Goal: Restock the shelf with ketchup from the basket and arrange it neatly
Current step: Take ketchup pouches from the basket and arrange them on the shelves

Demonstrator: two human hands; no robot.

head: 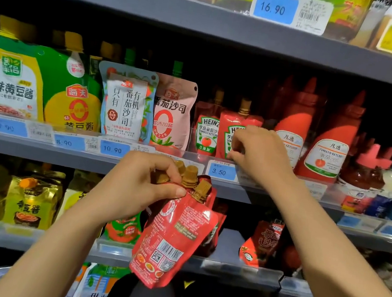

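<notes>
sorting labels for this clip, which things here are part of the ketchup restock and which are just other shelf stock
Part of the job:
- bunch of red ketchup pouches held by the left hand
- Heinz pouches on the shelf
- right hand at the front pouch
- 3.50 price tag

Just shelf stock:
- yellow soybean paste bags
- pink tomato sauce pouch
- red squeeze bottles

The soft red ketchup pouches (174,230) I hold have tan screw caps and a black-and-white barcode, the red Heinz pouches (207,130) on the grey metal shelf (40,150) carry white-and-green labels, and the paper price tags (222,170) below are blue with dark digits.
</notes>
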